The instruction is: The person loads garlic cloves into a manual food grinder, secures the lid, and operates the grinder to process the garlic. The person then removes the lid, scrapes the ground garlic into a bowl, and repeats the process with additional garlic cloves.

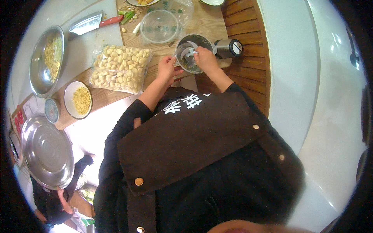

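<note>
A metal food-chopper bowl (pixel 183 66) stands near the wooden table's front edge, with food bits stuck to its inner wall. Inside it is a chopper blade (pixel 184 52) with curved metal wings and a pale plastic hub. My right hand (pixel 206 59) reaches over the rim, its fingers closed on the hub. At the bowl's left side my left hand (pixel 167 70) grips the rim with thumb and fingers; its exact hold is partly hidden. The chopper's motor unit (pixel 228 49) lies just right of the bowl.
Left of my hands lies a clear bag of peeled nuts (pixel 119 70). Beyond are a bowl of chopped nuts (pixel 81 100), a steel basin (pixel 35 67), and a red-handled cleaver (pixel 87 24). A clear plastic tub (pixel 159 26) stands behind. Another person (pixel 49 198) holds a large metal pan (pixel 48 148).
</note>
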